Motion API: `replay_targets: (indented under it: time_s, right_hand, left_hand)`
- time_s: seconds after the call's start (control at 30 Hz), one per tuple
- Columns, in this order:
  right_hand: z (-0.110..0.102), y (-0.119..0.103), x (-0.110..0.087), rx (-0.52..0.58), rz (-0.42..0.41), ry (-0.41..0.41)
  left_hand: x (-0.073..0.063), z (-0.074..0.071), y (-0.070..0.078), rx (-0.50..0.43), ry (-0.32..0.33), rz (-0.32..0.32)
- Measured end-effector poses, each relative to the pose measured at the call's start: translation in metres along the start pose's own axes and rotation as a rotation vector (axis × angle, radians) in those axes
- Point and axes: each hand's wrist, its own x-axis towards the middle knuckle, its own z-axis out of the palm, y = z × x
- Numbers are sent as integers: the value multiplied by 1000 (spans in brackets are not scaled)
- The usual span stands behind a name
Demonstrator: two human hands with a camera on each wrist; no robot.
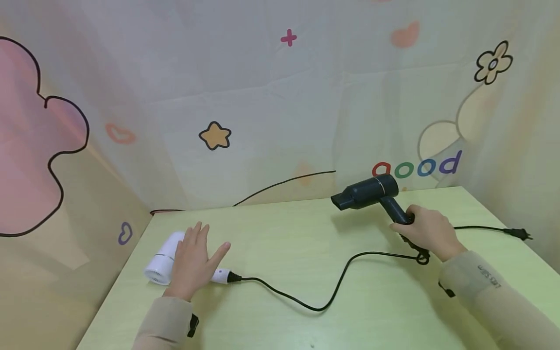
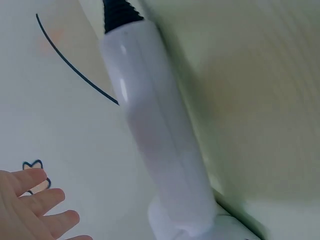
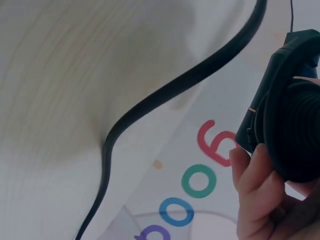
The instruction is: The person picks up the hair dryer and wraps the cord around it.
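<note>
My right hand (image 1: pixel 430 231) grips the handle of a black hair dryer (image 1: pixel 369 191), held above the right side of the table with its flat nozzle pointing left. In the right wrist view, curled fingers (image 3: pixel 262 192) show beside the dark handle end, which partly hides them. On the left lies a white hair dryer (image 1: pixel 164 260), its handle end pointing right. My left hand (image 1: pixel 192 262) is over it, fingers straight and thumb spread, hiding its middle. The left wrist view shows the white handle (image 2: pixel 155 120) close up, with the fingers apart from it at lower left.
A black cord (image 1: pixel 321 309) curves across the table from the white handle to a small loop below my right hand. A black plug (image 1: pixel 518 234) lies near the table's right edge. A printed curtain (image 1: pixel 271 107) hangs behind the pale table (image 1: pixel 280 233).
</note>
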Motion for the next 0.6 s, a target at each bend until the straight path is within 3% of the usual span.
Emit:
replay_targets:
  time_s: [0.3,0.6]
  right_hand:
    - [0,19,13,-9,71,-25]
    - [0,33,25,1,118,-30]
  left_hand:
    - [-2,-4,-30,43,-22,-86]
    - [-7,-6,-56,87,5,-131]
